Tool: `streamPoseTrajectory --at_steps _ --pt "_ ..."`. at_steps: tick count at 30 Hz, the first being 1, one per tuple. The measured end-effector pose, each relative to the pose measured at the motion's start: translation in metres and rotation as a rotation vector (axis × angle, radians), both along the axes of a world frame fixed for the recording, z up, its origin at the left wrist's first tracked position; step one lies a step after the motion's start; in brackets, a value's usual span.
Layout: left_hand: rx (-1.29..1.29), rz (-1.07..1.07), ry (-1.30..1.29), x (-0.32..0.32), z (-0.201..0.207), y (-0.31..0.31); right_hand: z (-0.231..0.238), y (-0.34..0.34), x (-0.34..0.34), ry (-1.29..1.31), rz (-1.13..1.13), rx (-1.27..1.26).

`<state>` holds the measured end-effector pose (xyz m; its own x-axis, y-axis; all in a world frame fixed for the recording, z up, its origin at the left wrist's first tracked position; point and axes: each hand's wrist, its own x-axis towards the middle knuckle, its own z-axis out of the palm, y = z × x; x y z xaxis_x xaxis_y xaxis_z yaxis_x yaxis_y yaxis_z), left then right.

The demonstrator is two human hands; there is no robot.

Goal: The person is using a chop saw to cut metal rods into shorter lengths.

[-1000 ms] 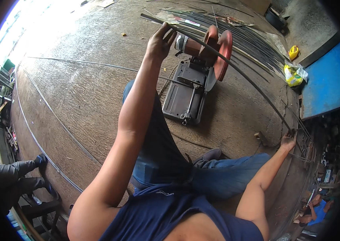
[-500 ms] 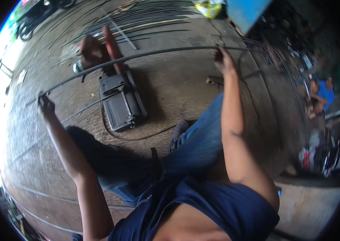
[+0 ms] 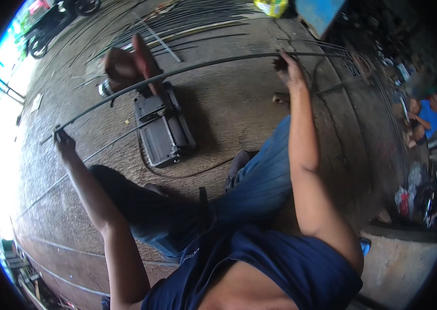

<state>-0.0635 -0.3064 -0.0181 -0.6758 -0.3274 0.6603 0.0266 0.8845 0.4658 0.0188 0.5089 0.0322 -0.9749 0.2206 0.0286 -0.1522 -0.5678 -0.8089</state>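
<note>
No legible text; pale marking (image 3: 191, 254) on navy shirt (image 3: 280, 263) too small

Brown floor (image 3: 249, 113) with saw (image 3: 151, 106) and rods (image 3: 190, 23)
The saw stands between left fingers (image 3: 61, 135) and right fingers (image 3: 281, 63); the rods lie beyond them.

motorcycle (image 3: 49, 26), upper left | yellow bag (image 3: 271, 7) near blue panel (image 3: 321, 13) | person in blue (image 3: 428, 118), right
</note>
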Motion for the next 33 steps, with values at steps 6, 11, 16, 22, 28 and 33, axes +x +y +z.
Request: streamPoseTrajectory --at_steps 6,11,16,22,28,33 --pt "0.227 -0.159 0.280 0.019 0.055 0.056 0.018 0.007 0.008 0.184 -0.070 -0.115" --pt "0.246 -0.230 0.451 0.043 0.106 0.078 0.059 0.012 0.038 0.399 0.003 -0.216" --pt "0.682 -0.502 0.669 0.049 0.142 0.086 0.099 0.006 0.067 0.576 0.064 -0.259" --pt "-0.485 0.157 0.511 0.068 0.169 0.112 0.120 -0.024 0.085 0.638 -0.030 -0.252" --pt "0.274 -0.379 1.016 0.046 0.183 0.127 0.123 -0.008 0.086 0.671 -0.024 -0.320" --pt "0.129 -0.208 0.759 -0.050 0.213 0.142 0.159 0.012 -0.003 0.499 -0.170 -0.249"
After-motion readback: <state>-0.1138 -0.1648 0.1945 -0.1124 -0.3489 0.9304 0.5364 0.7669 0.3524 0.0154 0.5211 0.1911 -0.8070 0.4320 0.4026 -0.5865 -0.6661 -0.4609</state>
